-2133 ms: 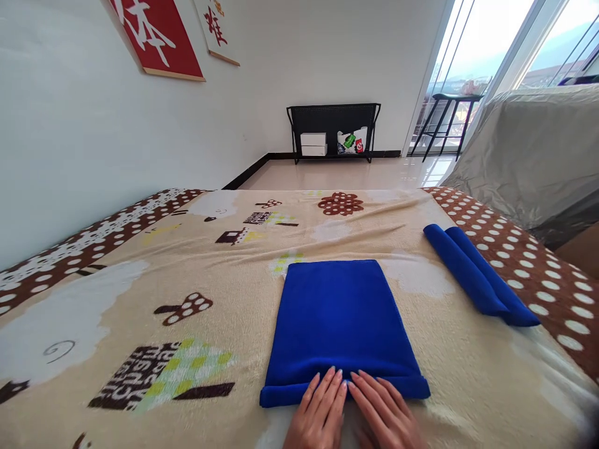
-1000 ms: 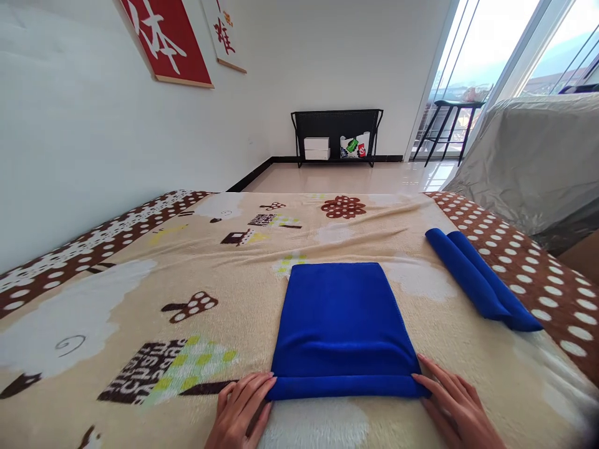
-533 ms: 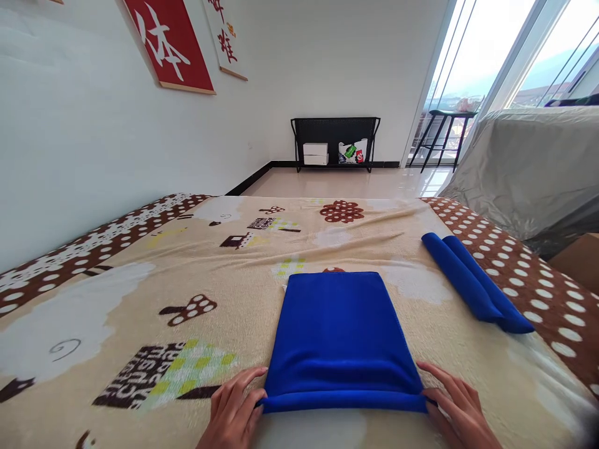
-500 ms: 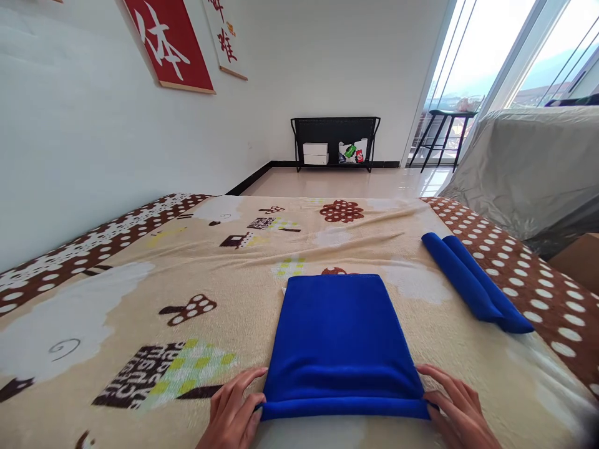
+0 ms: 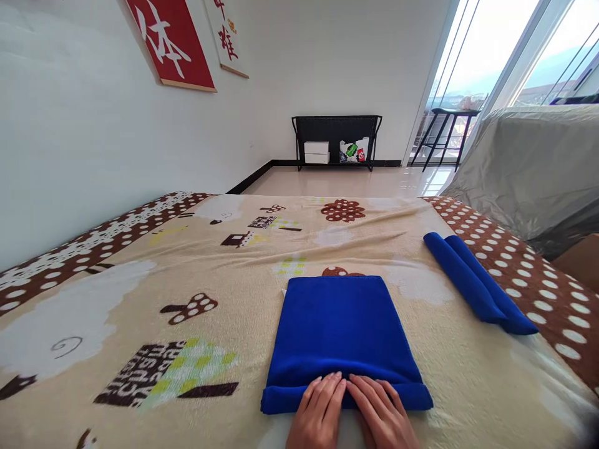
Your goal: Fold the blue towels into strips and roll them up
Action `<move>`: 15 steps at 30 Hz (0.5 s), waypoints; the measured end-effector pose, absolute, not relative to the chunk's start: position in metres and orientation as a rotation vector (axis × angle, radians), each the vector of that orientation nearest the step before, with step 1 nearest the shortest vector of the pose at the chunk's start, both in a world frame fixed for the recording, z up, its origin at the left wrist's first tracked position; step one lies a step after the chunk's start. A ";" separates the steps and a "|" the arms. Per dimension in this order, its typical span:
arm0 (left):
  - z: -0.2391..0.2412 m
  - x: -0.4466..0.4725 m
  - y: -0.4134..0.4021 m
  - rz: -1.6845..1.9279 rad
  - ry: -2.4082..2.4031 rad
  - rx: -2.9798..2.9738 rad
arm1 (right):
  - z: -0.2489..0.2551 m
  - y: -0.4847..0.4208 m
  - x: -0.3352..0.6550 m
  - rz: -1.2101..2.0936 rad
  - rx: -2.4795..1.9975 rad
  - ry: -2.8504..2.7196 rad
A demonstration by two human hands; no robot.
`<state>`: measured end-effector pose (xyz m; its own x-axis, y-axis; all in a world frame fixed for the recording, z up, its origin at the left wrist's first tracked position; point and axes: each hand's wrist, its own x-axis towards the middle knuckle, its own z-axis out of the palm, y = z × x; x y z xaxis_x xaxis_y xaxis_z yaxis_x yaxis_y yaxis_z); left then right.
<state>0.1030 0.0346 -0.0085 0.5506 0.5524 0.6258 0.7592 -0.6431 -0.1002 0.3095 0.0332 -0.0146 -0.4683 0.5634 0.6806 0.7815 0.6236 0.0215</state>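
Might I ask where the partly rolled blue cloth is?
In the head view, the blue cloth lies on the blanket, low, slightly right of centre, the left hand and right hand on its rolled edge.

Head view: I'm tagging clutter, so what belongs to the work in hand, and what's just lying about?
In the work: left hand, right hand, partly rolled blue cloth, blanket beneath; probably rolled blue fabric, untouched.

Just around: black rack, stool, red scroll.
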 end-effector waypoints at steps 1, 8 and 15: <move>-0.008 0.094 0.037 -0.740 -1.083 -2.429 | -0.013 0.034 0.319 -0.462 -1.061 -2.259; 0.008 0.023 0.030 -0.520 -1.430 -2.243 | -0.015 0.025 0.399 -0.559 -1.391 -2.213; 0.027 0.106 0.037 -0.613 -1.100 -2.499 | -0.004 0.031 0.325 -0.546 -1.162 -2.296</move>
<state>0.1060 0.0367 0.0269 0.6070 0.6078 0.5120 0.7553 -0.6416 -0.1337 0.3249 0.0309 -0.0042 -0.5072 0.6202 0.5984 0.8232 0.5542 0.1233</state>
